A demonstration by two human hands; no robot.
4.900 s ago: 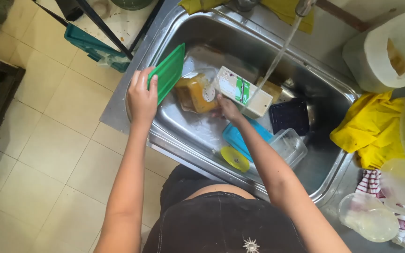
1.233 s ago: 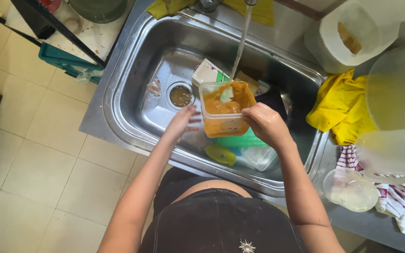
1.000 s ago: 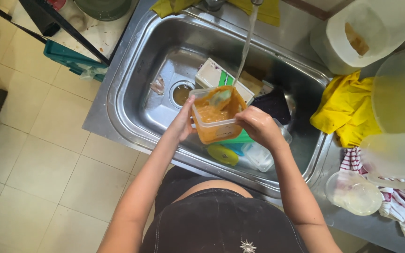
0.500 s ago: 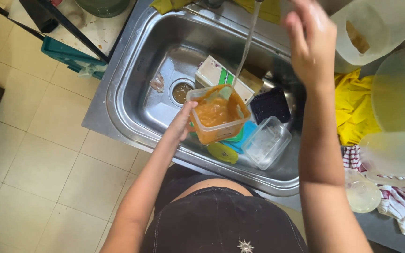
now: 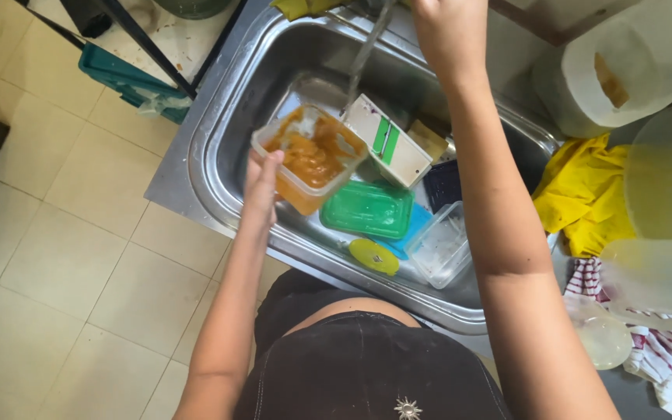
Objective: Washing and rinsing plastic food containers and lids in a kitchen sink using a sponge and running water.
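Obs.: your left hand [image 5: 262, 183] has its fingers wrapped on the near wall of the clear plastic tub [image 5: 310, 155], which carries an orange residue; you hold it tilted over the left half of the steel sink [image 5: 219, 132], apart from the sink floor. The water stream [image 5: 363, 58] falls just at the tub's far rim (whether it lands inside, I cannot tell). Right of the tub lie a white-and-green carton [image 5: 389, 148], a green lid [image 5: 367, 208], a yellow round lid [image 5: 373, 256] and an empty clear container [image 5: 441, 247], all down in the basin. Your right hand [image 5: 449, 35] is raised at the top of the frame near where the stream begins; its fingers run out of view, so I cannot tell whether they grip anything. Judgement: the step in hand is rinsing the tub. Next move calls for centring the tub's mouth under the flow and keeping the left grip firm, since a filling tub gets heavier and slick.
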